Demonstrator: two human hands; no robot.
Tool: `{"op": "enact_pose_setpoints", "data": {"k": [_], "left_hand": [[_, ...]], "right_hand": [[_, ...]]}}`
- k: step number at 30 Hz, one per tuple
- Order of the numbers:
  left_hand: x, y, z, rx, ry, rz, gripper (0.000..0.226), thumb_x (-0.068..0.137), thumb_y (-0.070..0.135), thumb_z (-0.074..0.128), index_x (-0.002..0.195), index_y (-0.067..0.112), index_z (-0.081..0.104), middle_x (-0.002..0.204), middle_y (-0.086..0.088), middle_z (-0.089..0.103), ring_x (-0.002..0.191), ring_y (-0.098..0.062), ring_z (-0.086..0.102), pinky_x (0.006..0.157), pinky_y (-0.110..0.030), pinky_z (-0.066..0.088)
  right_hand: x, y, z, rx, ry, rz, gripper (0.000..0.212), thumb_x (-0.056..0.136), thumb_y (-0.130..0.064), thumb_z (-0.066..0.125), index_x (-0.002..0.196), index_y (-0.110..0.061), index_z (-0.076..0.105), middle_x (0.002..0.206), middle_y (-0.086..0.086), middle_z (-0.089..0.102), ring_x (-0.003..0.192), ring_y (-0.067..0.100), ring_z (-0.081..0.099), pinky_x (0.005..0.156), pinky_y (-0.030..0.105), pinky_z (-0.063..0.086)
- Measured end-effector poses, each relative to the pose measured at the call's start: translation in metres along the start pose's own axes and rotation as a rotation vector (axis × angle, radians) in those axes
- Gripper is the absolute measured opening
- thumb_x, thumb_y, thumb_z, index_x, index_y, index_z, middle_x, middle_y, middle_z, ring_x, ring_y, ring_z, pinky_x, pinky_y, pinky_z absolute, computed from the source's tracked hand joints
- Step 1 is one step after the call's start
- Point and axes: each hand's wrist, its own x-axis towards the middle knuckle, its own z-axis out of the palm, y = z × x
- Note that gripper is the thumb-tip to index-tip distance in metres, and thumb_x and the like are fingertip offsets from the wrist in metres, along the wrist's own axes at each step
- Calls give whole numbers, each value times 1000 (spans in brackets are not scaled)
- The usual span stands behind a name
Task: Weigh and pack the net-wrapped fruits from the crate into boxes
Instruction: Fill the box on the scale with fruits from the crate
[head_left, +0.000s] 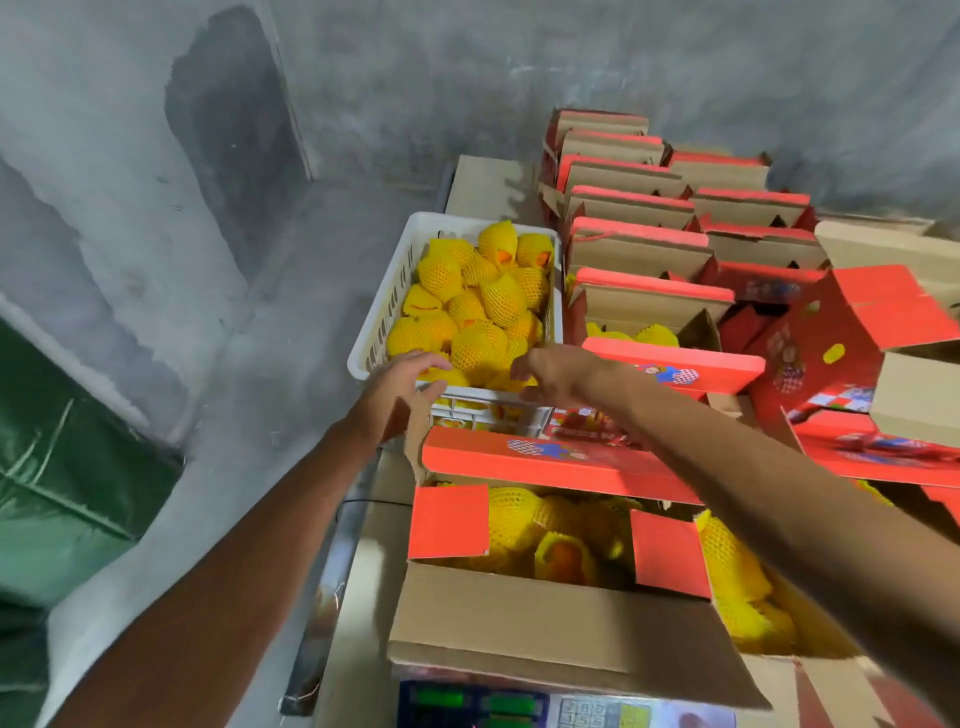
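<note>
Many netted fruits (475, 296) remain in the crate (363, 358) as I reach both hands, left (410, 376) and right (550, 374), loose and empty, over it, while the box (545, 623) on the scale (519, 709) looks partly filled.

Two bare forearms are showing, with no sleeves reaching into view. The left hand (402, 387) and the right hand (553, 376) are wearing no gloves, rings, watches or bands. The wrists are showing nothing worn either.
</note>
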Motion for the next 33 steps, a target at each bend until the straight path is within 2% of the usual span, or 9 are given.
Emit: {"op": "enact_pose_setpoints", "data": {"k": [6, 10, 13, 16, 21, 22, 25, 28, 33], "left_hand": [[30, -28, 6, 436, -248, -178, 83, 89, 79, 39, 134, 15, 64, 139, -11, 63, 130, -35, 53, 107, -48, 41], [27, -29, 7, 459, -177, -101, 91, 84, 83, 32, 111, 8, 74, 109, -17, 73, 103, -37, 66, 81, -39, 48], [25, -21, 9, 416, -197, -153, 96, 77, 84, 34, 122, 9, 73, 121, -18, 71, 111, -36, 65, 93, -43, 51], [10, -17, 20, 295, -149, -145, 90, 70, 96, 36, 79, 14, 71, 75, -10, 64, 74, -24, 59, 72, -40, 47], [-8, -31, 26, -10, -162, -147, 60, 80, 61, 79, 59, 9, 57, 53, -4, 31, 55, -5, 36, 51, -18, 29], [-8, -31, 26, -22, -183, -141, 61, 82, 57, 79, 55, 10, 50, 56, 17, 24, 52, -3, 31, 50, -15, 27], [-2, -26, 32, 4, -132, -103, 61, 90, 54, 67, 58, 14, 34, 52, 6, 18, 46, -7, 26, 48, -20, 22], [14, -25, 43, -44, -19, -193, 30, 91, 31, 76, 78, 10, 60, 71, -6, 53, 72, -11, 53, 63, -26, 32], [37, -27, 47, 267, -204, -328, 66, 74, 62, 81, 124, 22, 62, 123, -8, 52, 126, -29, 43, 100, -40, 42]], "right_hand": [[40, 8, 28, 49, -68, -57, 30, 101, -26, 60, 123, -6, 66, 119, 19, 68, 112, 36, 63, 86, 36, 46], [44, 5, 35, 29, -80, -48, 21, 102, -25, 60, 92, -7, 59, 101, 22, 61, 103, 37, 60, 83, 38, 43], [38, 5, 29, 28, -103, -77, 38, 100, -17, 62, 67, -17, 44, 89, 18, 56, 83, 26, 48, 71, 34, 36], [31, 11, 26, 85, -151, -75, 17, 97, -13, 67, 86, -1, 70, 90, 20, 66, 80, 21, 52, 66, 26, 34], [23, 9, 35, 148, -265, -63, 22, 99, -16, 60, 102, -1, 76, 87, 9, 69, 80, 21, 60, 64, 25, 43], [24, 10, 36, 170, -286, -44, 27, 99, -27, 61, 104, -5, 76, 91, 8, 69, 85, 24, 63, 70, 27, 49], [29, 11, 33, 242, -311, 42, 59, 91, -72, 55, 94, -15, 72, 81, -3, 72, 88, 25, 68, 82, 38, 56], [45, 6, 29, 244, -152, 14, 57, 97, -64, 52, 85, -13, 75, 78, -1, 76, 85, 22, 71, 84, 36, 56], [80, -2, 20, -48, -17, -48, 65, 97, -36, 65, 155, -21, 40, 139, 13, 59, 128, 32, 56, 94, 37, 49]]}}
